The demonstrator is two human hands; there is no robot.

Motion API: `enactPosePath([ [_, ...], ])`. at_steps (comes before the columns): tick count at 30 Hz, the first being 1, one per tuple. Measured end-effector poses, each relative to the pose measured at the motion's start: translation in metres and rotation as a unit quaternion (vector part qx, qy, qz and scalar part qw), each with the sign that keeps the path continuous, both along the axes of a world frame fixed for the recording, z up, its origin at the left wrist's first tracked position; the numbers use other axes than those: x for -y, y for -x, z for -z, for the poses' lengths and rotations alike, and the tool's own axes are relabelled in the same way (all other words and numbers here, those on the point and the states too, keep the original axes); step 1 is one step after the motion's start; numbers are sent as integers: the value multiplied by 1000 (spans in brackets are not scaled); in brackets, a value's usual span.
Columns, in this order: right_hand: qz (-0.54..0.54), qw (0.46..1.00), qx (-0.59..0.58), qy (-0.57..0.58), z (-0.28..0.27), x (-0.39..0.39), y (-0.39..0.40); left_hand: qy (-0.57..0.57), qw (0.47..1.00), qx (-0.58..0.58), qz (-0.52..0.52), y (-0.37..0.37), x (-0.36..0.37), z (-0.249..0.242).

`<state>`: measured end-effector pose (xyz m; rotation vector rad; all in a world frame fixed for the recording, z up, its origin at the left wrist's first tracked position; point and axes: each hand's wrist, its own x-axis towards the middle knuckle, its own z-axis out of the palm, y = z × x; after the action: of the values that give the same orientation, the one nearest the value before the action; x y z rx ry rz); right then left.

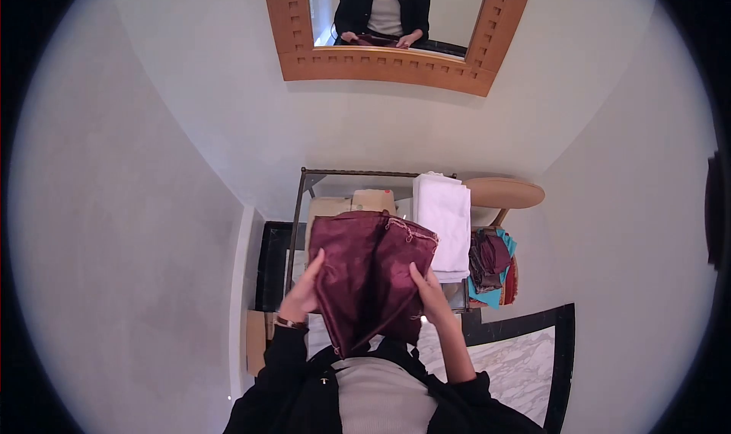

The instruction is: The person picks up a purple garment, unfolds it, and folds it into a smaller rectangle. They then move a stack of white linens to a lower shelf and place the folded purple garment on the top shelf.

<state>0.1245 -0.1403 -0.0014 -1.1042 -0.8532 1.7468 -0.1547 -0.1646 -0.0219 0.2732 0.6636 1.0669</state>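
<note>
A shiny maroon cloth [346, 270] hangs between my two hands, with a dark fold down its middle and loose threads along its upper right edge. My left hand [303, 288] grips its left side, the thumb on the front of the fabric. On the right side my right hand [431, 293] holds it, thumb also in front and the other fingers mostly hidden behind. Just beyond the cloth, a folded white cloth [442, 224] lies at the right part of a glass-topped table with a dark metal frame [365, 172].
Tan packages [373, 200] sit behind the maroon cloth. At the right, a chair [506, 193] bears a pile of maroon and turquoise cloths [491, 263]. A wood-framed mirror [388, 70] hangs on the wall ahead. A cardboard box [256, 343] stands at lower left.
</note>
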Motion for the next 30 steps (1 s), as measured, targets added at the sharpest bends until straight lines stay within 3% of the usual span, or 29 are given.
enactPosePath([
  [2,7,1000,23,-12,1,-3,-9,9,1000,12,-21,17,-3,-25],
  [5,4,1000,2,-14,0,-12,-8,21,999,20,-24,45,-11,-9],
  [7,13,999,8,-44,37,-26,-10,35,998,-18,-40,55,-24,23],
  [9,61,984,156,-53,73,-31,-8,33,995,-67,-73,63,-37,80],
  [10,85,968,229,-60,89,-33,-6,14,958,-261,-117,60,-37,97],
  [11,121,951,268,-96,108,-31,-5,-6,882,-443,-157,54,-33,111],
  [12,112,938,303,-129,116,-23,-4,-24,770,-608,-191,50,-27,130],
  [13,103,922,337,-162,123,-16,-1,-124,750,-616,-205,58,-25,168],
  [16,36,895,404,-186,136,10,6,-145,828,-541,-32,31,2,139],
  [18,-20,883,446,-148,154,25,15,-192,838,-506,65,9,11,140],
  [19,-52,884,452,-110,159,30,21,-216,817,-531,64,-2,17,144],
  [21,-13,822,525,-220,181,35,34,-264,770,-577,63,-22,24,148],
  [22,6,784,557,-273,185,36,42,-245,752,-606,89,-29,23,144],
  [24,-24,802,540,-254,187,41,57,-204,709,-660,142,-37,24,132],
  [25,-40,801,535,-267,183,43,64,-155,730,-641,178,-38,22,117],
  [29,-198,745,534,-348,160,54,77,-111,822,-552,82,-34,14,134],
  [30,-247,721,529,-374,158,55,78,-111,808,-574,80,-33,13,130],
])
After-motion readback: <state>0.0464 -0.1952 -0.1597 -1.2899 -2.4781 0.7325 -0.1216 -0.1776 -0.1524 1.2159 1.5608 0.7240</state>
